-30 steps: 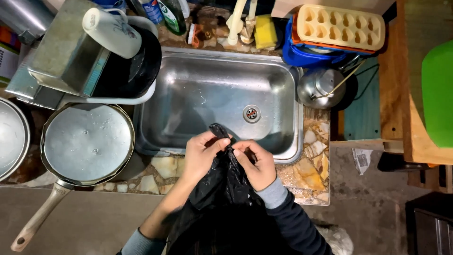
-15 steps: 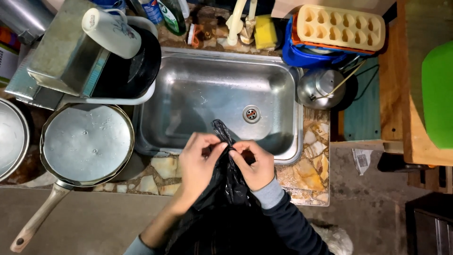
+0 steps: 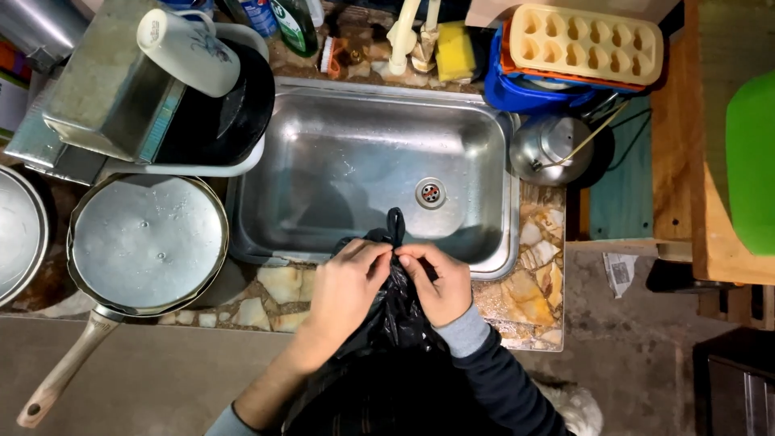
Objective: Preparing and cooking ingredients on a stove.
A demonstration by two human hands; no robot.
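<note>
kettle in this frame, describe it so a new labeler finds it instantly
Start at the steel sink in the middle of the counter and go to its right rim. The kettle sits just beyond it, below the blue tub carrying a cream moulded tray. It is the only small, rounded shiny steel vessel with a thin wire handle.

I stand before a steel sink set into a counter of broken stone pieces in cream and brown. Left of the sink a lidded pan rests on the counter. Right of the sink there is a wooden shelf, and a kettle beside it. Below the counter the floor is grey concrete. The light is warm and rather dim.
</note>
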